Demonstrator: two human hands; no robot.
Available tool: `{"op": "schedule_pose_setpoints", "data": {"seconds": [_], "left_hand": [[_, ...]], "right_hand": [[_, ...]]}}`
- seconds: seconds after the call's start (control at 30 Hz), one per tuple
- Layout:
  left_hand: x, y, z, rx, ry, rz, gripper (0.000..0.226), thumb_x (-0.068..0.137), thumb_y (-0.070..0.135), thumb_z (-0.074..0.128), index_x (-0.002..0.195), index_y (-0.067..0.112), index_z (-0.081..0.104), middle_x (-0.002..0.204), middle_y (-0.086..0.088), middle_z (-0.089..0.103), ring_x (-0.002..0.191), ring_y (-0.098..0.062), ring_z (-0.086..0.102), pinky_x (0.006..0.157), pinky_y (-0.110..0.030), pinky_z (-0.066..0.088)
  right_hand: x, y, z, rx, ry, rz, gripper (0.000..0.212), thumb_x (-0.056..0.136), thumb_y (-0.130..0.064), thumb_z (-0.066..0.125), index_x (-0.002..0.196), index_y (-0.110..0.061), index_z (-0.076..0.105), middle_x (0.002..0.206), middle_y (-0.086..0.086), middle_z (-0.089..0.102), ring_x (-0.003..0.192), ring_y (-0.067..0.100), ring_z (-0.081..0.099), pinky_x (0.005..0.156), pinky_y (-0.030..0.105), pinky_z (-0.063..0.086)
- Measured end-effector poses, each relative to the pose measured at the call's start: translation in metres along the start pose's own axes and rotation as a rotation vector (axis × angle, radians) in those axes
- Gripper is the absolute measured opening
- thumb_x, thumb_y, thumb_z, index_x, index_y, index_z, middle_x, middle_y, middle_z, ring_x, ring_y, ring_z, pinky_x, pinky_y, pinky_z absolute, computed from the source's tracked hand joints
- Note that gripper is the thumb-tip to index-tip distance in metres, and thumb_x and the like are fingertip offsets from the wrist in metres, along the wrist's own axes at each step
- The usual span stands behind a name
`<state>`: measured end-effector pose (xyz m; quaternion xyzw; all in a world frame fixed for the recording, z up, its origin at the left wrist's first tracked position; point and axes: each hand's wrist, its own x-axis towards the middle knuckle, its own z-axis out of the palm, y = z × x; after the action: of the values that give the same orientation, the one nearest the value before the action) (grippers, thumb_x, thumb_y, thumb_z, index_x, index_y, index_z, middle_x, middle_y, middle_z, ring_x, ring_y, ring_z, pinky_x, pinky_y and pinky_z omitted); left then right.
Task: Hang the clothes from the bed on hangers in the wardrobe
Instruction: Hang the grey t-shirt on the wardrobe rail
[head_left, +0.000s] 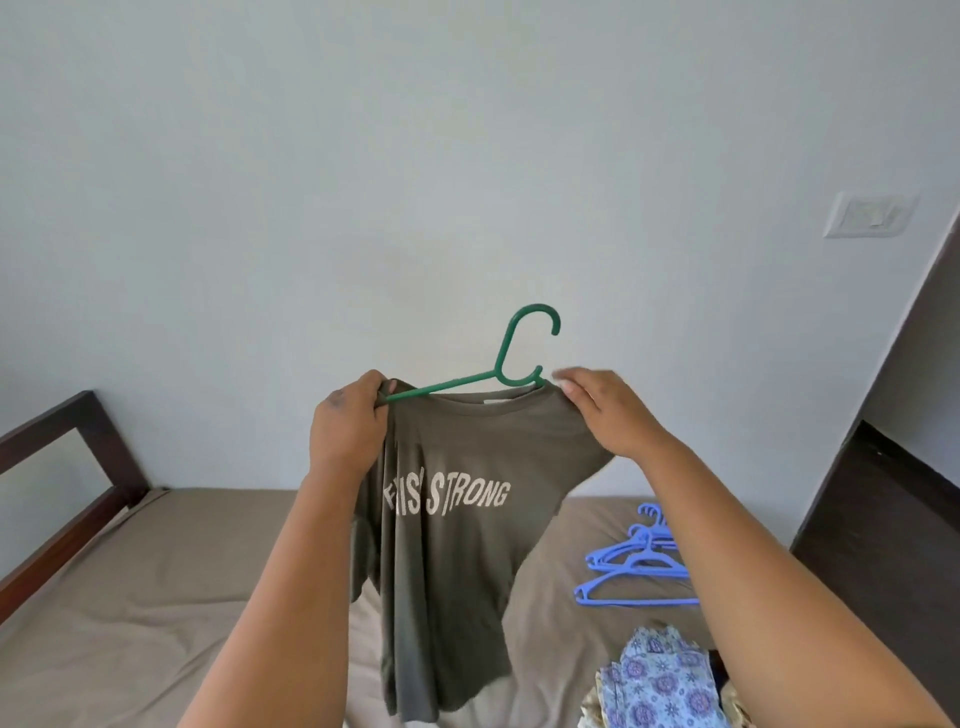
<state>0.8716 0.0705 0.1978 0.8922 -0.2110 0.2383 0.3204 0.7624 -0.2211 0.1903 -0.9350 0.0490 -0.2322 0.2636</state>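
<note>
Left to right. The wooden bed frame (78, 457) edges the bed (156, 597), whose brown sheet carries the waiting work. Your left hand (348, 426) is curled tight, pinching the left arm of the green hanger (498, 369) together with the bunched shoulder of the olive T-shirt (447, 545); this grip keeps both raised above the bed so the cloth hangs free while you dress it. The hanger's left arm lies bare outside the neckline, while its right arm is hidden under the cloth, so the shirt appears only half seated. Your right hand (608, 410), blurred, rests its fingers on the right shoulder of the shirt, apparently to draw it over the hanger; how firmly it holds cannot be told. The hook points up, free for the wardrobe rail, which is not in view. Blue hangers (634, 566) lie to the right on the bed, just beyond a pile of patterned clothes (660, 680).
</note>
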Motion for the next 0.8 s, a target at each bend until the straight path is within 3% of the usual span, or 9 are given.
{"op": "schedule_pose_setpoints", "data": {"seconds": [0.1, 0.17, 0.27, 0.3, 0.37, 0.43, 0.6, 0.7, 0.8], "left_hand": [[0.001, -0.003, -0.002, -0.011, -0.02, 0.026, 0.015, 0.089, 0.003, 0.046, 0.089, 0.015, 0.055, 0.067, 0.002, 0.048, 0.078, -0.024, 0.045, 0.061, -0.028, 0.027], [0.003, -0.005, -0.003, -0.004, -0.055, 0.033, 0.012, 0.089, 0.003, 0.045, 0.086, 0.011, 0.053, 0.072, -0.002, 0.05, 0.083, -0.026, 0.045, 0.065, -0.029, 0.028], [0.004, -0.006, -0.005, 0.036, -0.066, 0.02, 0.01, 0.088, 0.002, 0.044, 0.083, 0.009, 0.05, 0.082, -0.006, 0.051, 0.086, -0.029, 0.046, 0.07, -0.03, 0.028], [0.003, -0.007, -0.004, 0.033, -0.054, -0.001, 0.01, 0.088, 0.001, 0.044, 0.085, 0.008, 0.051, 0.084, -0.006, 0.05, 0.087, -0.03, 0.046, 0.07, -0.03, 0.029], [0.003, -0.01, -0.006, -0.001, -0.043, -0.053, 0.012, 0.089, 0.001, 0.044, 0.092, 0.006, 0.055, 0.087, -0.005, 0.049, 0.09, -0.029, 0.045, 0.073, -0.029, 0.029], [0.005, -0.013, -0.008, -0.059, -0.089, -0.079, 0.005, 0.092, 0.01, 0.05, 0.097, 0.009, 0.053, 0.093, -0.004, 0.048, 0.098, -0.029, 0.045, 0.077, -0.028, 0.029], [0.009, -0.004, -0.026, -0.101, -0.407, -0.046, 0.059, 0.073, 0.052, 0.077, 0.108, 0.018, 0.043, 0.105, 0.002, 0.044, 0.105, -0.018, 0.034, 0.087, -0.036, 0.038], [0.013, 0.006, -0.034, -0.046, -0.427, 0.054, 0.053, 0.078, 0.06, 0.068, 0.106, 0.023, 0.042, 0.107, 0.004, 0.044, 0.106, -0.017, 0.034, 0.093, -0.04, 0.037], [0.018, 0.013, -0.04, -0.015, -0.494, 0.181, 0.044, 0.083, 0.045, 0.069, 0.113, 0.026, 0.042, 0.11, 0.006, 0.042, 0.109, -0.016, 0.033, 0.097, -0.041, 0.037]], "right_hand": [[-0.002, -0.009, 0.0, 0.054, -0.039, 0.051, 0.026, 0.103, -0.02, 0.041, 0.086, -0.031, 0.059, 0.088, -0.005, 0.064, 0.082, 0.015, 0.059, 0.071, 0.02, 0.038], [-0.008, -0.016, 0.004, 0.114, 0.004, 0.082, 0.032, 0.104, -0.029, 0.038, 0.076, -0.032, 0.054, 0.073, -0.001, 0.057, 0.065, 0.015, 0.051, 0.064, 0.027, 0.037], [-0.02, -0.028, 0.008, 0.215, 0.007, 0.096, 0.058, 0.094, -0.064, 0.026, 0.086, -0.017, 0.06, 0.079, 0.003, 0.059, 0.074, 0.017, 0.054, 0.072, 0.028, 0.043], [-0.023, -0.027, 0.01, 0.208, 0.014, 0.064, 0.06, 0.091, -0.068, 0.031, 0.088, -0.016, 0.06, 0.084, 0.001, 0.061, 0.079, 0.016, 0.056, 0.075, 0.028, 0.044], [-0.028, -0.023, 0.012, 0.165, 0.07, -0.01, 0.035, 0.089, -0.055, 0.053, 0.089, -0.02, 0.059, 0.084, -0.006, 0.06, 0.077, 0.008, 0.054, 0.071, 0.023, 0.043], [-0.027, -0.019, 0.012, 0.112, 0.143, -0.083, 0.017, 0.093, -0.037, 0.06, 0.09, -0.019, 0.06, 0.078, -0.007, 0.06, 0.07, 0.007, 0.052, 0.066, 0.023, 0.041], [-0.012, 0.0, 0.0, 0.063, 0.157, -0.07, 0.02, 0.096, -0.025, 0.057, 0.108, -0.014, 0.069, 0.098, -0.001, 0.071, 0.088, 0.015, 0.061, 0.081, 0.027, 0.045], [-0.005, 0.011, -0.006, -0.068, 0.051, -0.071, 0.021, 0.096, -0.016, 0.057, 0.111, -0.012, 0.07, 0.094, 0.007, 0.069, 0.091, 0.025, 0.06, 0.083, 0.034, 0.045], [-0.005, 0.014, -0.003, -0.093, 0.047, -0.055, 0.018, 0.096, -0.016, 0.056, 0.108, -0.012, 0.069, 0.091, 0.006, 0.065, 0.088, 0.024, 0.059, 0.079, 0.027, 0.043]]}}
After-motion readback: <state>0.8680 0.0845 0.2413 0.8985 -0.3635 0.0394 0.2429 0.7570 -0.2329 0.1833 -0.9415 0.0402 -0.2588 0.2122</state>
